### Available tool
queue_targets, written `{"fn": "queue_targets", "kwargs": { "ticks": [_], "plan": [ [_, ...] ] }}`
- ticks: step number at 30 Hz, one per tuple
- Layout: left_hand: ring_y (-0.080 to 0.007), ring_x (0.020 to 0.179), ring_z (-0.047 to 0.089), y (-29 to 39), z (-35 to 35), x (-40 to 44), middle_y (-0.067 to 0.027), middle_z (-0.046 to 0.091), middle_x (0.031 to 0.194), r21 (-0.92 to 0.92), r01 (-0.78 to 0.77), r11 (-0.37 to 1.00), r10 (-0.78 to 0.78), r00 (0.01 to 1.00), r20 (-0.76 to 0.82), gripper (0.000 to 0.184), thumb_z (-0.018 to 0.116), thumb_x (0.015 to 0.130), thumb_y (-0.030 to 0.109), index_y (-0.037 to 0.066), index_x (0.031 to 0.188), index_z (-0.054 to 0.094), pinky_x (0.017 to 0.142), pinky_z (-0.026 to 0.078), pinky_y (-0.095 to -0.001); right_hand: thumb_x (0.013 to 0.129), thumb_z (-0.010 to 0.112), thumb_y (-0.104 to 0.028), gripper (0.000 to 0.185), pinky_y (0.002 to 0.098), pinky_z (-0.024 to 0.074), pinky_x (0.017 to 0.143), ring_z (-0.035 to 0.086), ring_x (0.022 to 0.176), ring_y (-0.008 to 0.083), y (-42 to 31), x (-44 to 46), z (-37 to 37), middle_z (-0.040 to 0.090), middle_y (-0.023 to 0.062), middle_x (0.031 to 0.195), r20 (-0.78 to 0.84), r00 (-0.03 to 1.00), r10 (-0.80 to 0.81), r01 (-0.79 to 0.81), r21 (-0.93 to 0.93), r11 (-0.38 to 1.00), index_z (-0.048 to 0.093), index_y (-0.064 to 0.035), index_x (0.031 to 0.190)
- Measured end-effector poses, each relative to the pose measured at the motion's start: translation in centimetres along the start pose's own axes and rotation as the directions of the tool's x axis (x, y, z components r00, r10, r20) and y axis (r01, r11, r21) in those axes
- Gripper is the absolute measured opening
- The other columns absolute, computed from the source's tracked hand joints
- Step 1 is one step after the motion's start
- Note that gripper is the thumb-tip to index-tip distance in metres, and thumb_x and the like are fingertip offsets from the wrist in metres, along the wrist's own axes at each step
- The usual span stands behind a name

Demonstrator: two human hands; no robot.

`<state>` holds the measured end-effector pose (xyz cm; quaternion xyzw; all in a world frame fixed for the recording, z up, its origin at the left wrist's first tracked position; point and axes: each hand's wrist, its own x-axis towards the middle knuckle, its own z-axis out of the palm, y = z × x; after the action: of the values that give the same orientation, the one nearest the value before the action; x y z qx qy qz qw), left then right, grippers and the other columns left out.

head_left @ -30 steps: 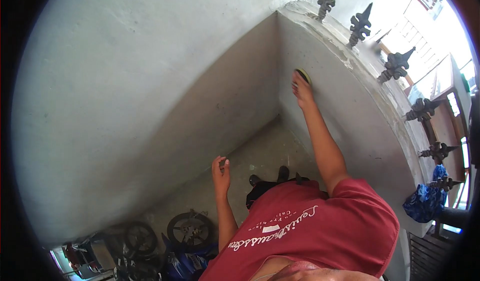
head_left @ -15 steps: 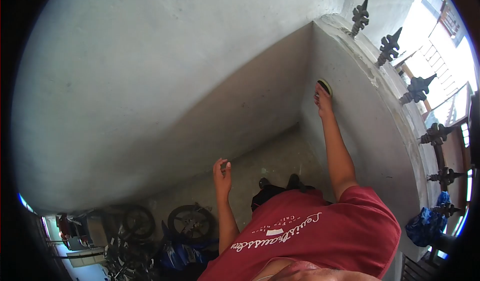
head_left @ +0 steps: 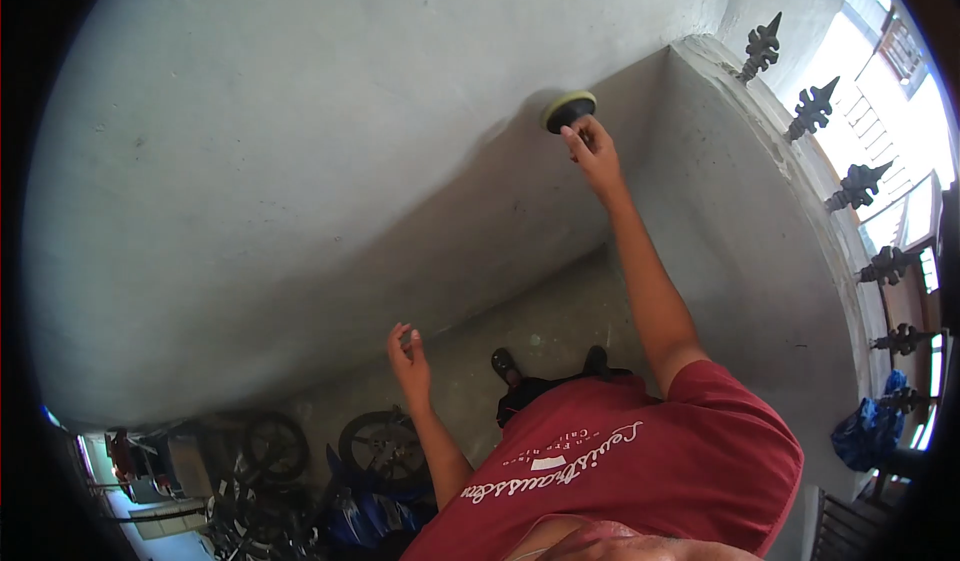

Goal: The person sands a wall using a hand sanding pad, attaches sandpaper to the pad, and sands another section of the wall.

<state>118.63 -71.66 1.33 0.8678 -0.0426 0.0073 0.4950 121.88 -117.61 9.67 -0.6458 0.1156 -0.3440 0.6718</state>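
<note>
My right hand (head_left: 594, 154) grips a round sanding pad (head_left: 569, 111), black on the back with a yellow-green rim. The pad lies against or very near the large grey wall (head_left: 300, 161), a short way left of the corner; its working face is hidden. My left hand (head_left: 409, 358) hangs in front of the same wall, lower and to the left. Its fingers are loosely bent and apart, and it holds nothing.
To the right a lower side wall (head_left: 740, 221) carries dark metal spikes (head_left: 812, 108) along its top. A blue plastic bag (head_left: 866, 431) hangs near them. Motorcycles (head_left: 370, 506) stand at lower left. My shoes (head_left: 507, 365) are on the concrete floor (head_left: 540, 331).
My right hand has moved the sanding pad leftward and up, from the side wall across the corner to the large wall. My left hand has shifted slightly left. The view has turned a little.
</note>
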Motion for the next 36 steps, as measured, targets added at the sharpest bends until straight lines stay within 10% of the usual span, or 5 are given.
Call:
{"fn": "queue_targets", "kwargs": {
  "ticks": [12,20,23,30,36],
  "plan": [
    [-0.0170,0.097,0.054,-3.1,-17.7,12.9,-0.0061,0.054,0.124,0.052,-0.117,0.992,0.127,0.954,-0.272,0.039,0.057,0.097,0.031,0.004,0.125,0.053,0.083,0.044,-0.0328,0.092,0.065,-0.027,0.037,0.0213,0.0255,0.051,0.032,0.057,0.0022,-0.6,2.9,11.4,0.036,-0.0080,0.063,-0.453,0.833,-0.317,0.292,-0.128,0.948,0.042,-0.0124,0.068],
    [-0.0284,0.130,0.045,-0.7,-22.8,18.5,-0.0183,0.039,0.144,0.106,-0.174,0.979,0.204,0.872,-0.445,0.062,0.060,0.094,0.039,0.006,0.139,0.032,0.103,0.039,-0.0408,0.093,0.064,-0.028,0.038,0.0222,0.0263,0.046,0.033,0.051,0.0031,0.0,2.1,14.3,0.035,-0.0080,0.057,-0.545,0.789,-0.284,0.267,-0.113,0.957,0.040,-0.0156,0.066],
    [-0.0321,0.137,0.036,-1.1,-23.3,19.7,-0.0206,0.036,0.146,-0.068,-0.123,0.990,0.093,0.937,-0.338,0.065,0.060,0.094,0.036,0.007,0.140,0.025,0.106,0.035,-0.0437,0.093,0.064,-0.027,0.037,0.0222,0.0270,0.045,0.035,0.050,0.0032,0.4,4.6,13.2,0.037,-0.0074,0.058,-0.727,0.600,-0.334,0.336,-0.150,0.930,0.040,-0.0159,0.067],
    [-0.0337,0.138,0.035,-1.0,-23.7,20.1,-0.0234,0.035,0.147,-0.076,-0.088,0.993,0.059,0.947,-0.316,0.058,0.061,0.094,0.035,0.007,0.134,0.030,0.106,0.034,-0.0429,0.092,0.064,-0.024,0.033,0.0221,0.0282,0.042,0.037,0.047,0.0042,0.3,3.4,15.2,0.041,-0.0052,0.059,-0.693,0.700,-0.175,0.272,0.032,0.962,0.040,-0.0154,0.072],
    [-0.0343,0.137,0.036,-0.8,-24.8,20.3,-0.0217,0.039,0.144,-0.116,-0.104,0.988,0.074,0.968,-0.239,0.050,0.061,0.094,0.030,0.005,0.129,0.036,0.107,0.033,-0.0425,0.093,0.065,-0.025,0.034,0.0219,0.0277,0.040,0.037,0.045,0.0041,0.4,6.4,13.1,0.041,-0.0051,0.059,-0.818,0.477,-0.320,0.375,-0.139,0.916,0.039,-0.0144,0.073]
  ]
}}
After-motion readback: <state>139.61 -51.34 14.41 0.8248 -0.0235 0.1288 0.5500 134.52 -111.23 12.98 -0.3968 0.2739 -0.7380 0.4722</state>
